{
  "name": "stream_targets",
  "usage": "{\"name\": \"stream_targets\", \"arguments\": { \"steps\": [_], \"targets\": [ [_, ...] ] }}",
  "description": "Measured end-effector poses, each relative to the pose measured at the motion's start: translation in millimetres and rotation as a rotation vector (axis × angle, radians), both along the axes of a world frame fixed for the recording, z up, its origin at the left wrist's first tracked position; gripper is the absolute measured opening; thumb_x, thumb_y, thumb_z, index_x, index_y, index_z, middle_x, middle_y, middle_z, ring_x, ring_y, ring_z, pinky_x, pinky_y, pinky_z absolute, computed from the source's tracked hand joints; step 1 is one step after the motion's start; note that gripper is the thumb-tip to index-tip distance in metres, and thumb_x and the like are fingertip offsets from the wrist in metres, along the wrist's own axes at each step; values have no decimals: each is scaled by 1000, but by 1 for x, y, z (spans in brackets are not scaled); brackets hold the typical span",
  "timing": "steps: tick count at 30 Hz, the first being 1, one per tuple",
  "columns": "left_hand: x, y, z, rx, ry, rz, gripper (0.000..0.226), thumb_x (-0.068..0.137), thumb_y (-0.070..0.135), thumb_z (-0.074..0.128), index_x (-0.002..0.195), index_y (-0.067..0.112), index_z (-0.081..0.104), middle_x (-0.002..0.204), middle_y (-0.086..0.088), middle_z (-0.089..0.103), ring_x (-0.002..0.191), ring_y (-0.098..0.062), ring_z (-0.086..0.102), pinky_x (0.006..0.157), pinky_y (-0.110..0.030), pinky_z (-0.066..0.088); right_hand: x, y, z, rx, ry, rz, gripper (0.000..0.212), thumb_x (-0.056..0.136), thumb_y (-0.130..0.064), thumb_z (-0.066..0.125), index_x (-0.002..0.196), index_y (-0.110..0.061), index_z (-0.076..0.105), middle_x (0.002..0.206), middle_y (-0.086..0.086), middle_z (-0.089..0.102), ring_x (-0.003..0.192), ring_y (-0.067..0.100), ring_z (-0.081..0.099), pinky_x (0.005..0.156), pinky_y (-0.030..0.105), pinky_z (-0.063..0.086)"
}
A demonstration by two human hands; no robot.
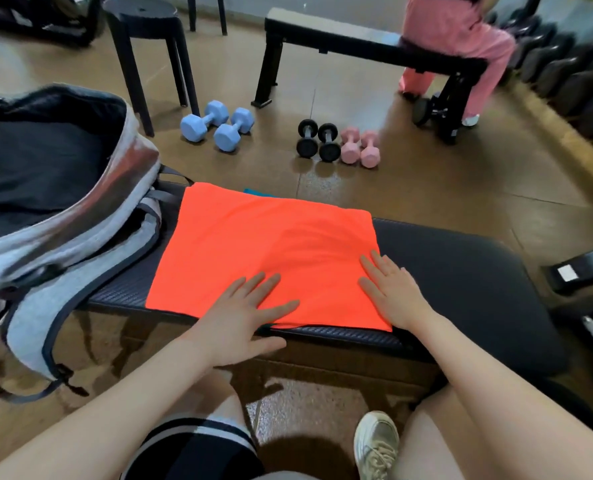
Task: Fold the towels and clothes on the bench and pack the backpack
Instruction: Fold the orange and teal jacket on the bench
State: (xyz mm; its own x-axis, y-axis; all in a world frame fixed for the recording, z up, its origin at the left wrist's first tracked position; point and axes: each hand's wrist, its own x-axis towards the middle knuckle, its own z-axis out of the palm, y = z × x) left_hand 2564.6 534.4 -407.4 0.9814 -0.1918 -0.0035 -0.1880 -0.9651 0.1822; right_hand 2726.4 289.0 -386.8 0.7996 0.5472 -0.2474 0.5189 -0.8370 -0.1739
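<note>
A bright orange towel (253,244) lies folded flat as a rectangle on the black padded bench (461,271). My left hand (243,313) rests flat on its near edge with the fingers spread. My right hand (392,289) presses flat on the towel's near right corner. A sliver of teal cloth (258,192) peeks out beyond the towel's far edge. The grey backpack (66,216) stands wide open on the bench's left end, its dark inside showing.
Blue dumbbells (217,123), black dumbbells (317,140) and pink dumbbells (359,147) lie on the floor beyond the bench. A black stool (146,46) stands behind them. A person in pink sits on another bench (357,43). My knees and a shoe (374,445) are below.
</note>
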Motion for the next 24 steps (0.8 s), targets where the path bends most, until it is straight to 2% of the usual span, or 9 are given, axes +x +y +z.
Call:
{"name": "stream_targets", "arguments": {
  "steps": [5, 7, 12, 14, 15, 17, 20, 21, 24],
  "targets": [
    [38, -20, 28, -253, -36, 64, 63, 90, 59, 30, 78, 18, 76, 117, -24, 61, 106, -39, 60, 94, -47, 46, 20, 23, 1, 479, 10, -336, 50, 96, -29, 44, 140, -7, 37, 147, 13, 35, 135, 29, 33, 109, 40, 28],
    [55, -33, 34, -270, -83, 61, 48, 86, 46, 41, 85, 10, 73, 112, -23, 62, 100, -35, 63, 88, -41, 49, 31, 34, 3, 585, 47, -454, 46, 94, -23, 47, 136, -6, 39, 137, 14, 46, 127, 31, 43, 102, 38, 34],
    [78, -80, 30, -237, -64, -91, 51, 82, 43, 39, 115, 11, 61, 121, -15, 59, 106, -32, 59, 90, -37, 46, 71, 50, 11, 699, 168, -611, 39, 90, -21, 51, 125, -5, 49, 117, 9, 59, 110, 27, 54, 84, 30, 39],
    [82, -99, 31, -210, -70, -190, 48, 84, 42, 40, 119, 15, 59, 111, -11, 60, 94, -31, 60, 80, -37, 49, 86, 51, 12, 707, 207, -593, 15, 88, -21, 54, 89, -8, 62, 83, 4, 58, 80, 25, 56, 67, 30, 39],
    [85, -108, 30, -173, -87, -242, 46, 85, 42, 40, 120, 18, 58, 104, -10, 60, 86, -30, 60, 73, -35, 50, 92, 52, 13, 716, 240, -583, 22, 86, -20, 56, 65, -14, 55, 64, 2, 47, 61, 21, 45, 55, 30, 33],
    [90, -120, 25, -62, -144, -307, 43, 86, 45, 38, 115, 23, 61, 87, -7, 59, 69, -26, 57, 55, -30, 48, 103, 51, 15, 722, 320, -559, 43, 83, -22, 61, 51, -20, 31, 53, 0, 26, 50, 16, 23, 46, 28, 17],
    [98, -131, 21, 40, -209, -266, 44, 84, 51, 35, 86, 22, 68, 70, -6, 57, 51, -26, 53, 44, -23, 38, 114, 51, 13, 742, 422, -535, 47, 81, -22, 65, 51, -20, 29, 52, 0, 24, 48, 13, 21, 40, 23, 14],
    [100, -136, 26, 68, -203, -227, 47, 84, 54, 33, 81, 21, 67, 70, -6, 58, 52, -28, 55, 45, -23, 35, 115, 50, 11, 745, 429, -528, 46, 80, -20, 66, 51, -20, 31, 52, -1, 27, 48, 13, 24, 42, 23, 17],
    [102, -147, 37, 110, -23, -16, 55, 90, 61, 30, 106, 17, 59, 102, -9, 57, 89, -31, 57, 65, -33, 36, 119, 46, 2, 726, 299, -471, 24, 78, -19, 63, 60, -15, 48, 59, -1, 46, 59, 16, 42, 57, 30, 33]
  ]
}}
